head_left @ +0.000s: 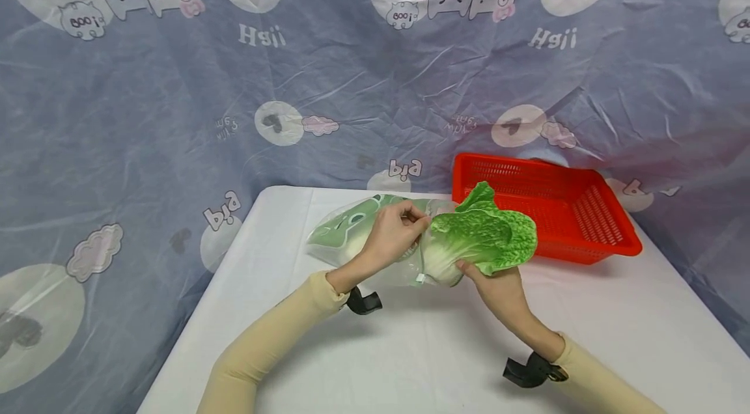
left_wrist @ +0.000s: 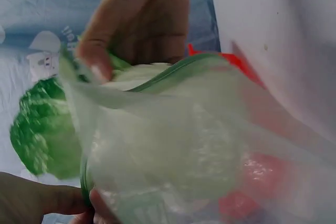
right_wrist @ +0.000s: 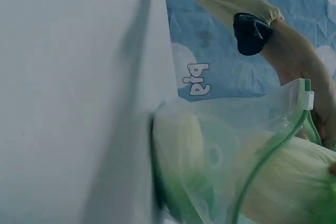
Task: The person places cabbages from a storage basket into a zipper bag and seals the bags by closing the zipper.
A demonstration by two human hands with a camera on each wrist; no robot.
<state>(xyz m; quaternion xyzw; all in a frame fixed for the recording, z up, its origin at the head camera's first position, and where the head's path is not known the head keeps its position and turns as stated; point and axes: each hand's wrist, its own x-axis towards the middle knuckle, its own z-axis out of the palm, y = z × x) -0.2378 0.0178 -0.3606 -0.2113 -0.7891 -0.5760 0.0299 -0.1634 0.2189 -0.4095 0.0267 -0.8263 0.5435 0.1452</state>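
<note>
A leafy napa cabbage [head_left: 486,232] is held in my right hand [head_left: 500,290], thumb across its pale lower side. Its white base sits in the mouth of a clear zip bag [head_left: 334,232], while the green leaves stick out to the right. My left hand [head_left: 389,232] pinches the bag's rim, which the left wrist view shows between thumb and fingers [left_wrist: 58,198]. In the right wrist view, a white slider [right_wrist: 308,100] sits on the bag's green zip edge [right_wrist: 262,163]. Deeper in the bag lies another pale green vegetable [right_wrist: 186,156], partly veiled by the plastic.
A red plastic basket [head_left: 609,238] with slotted walls stands at the back right, behind the cabbage. Everything rests on a white-covered table [head_left: 410,355]. A blue-grey printed curtain [head_left: 351,75] hangs along the table's back and sides.
</note>
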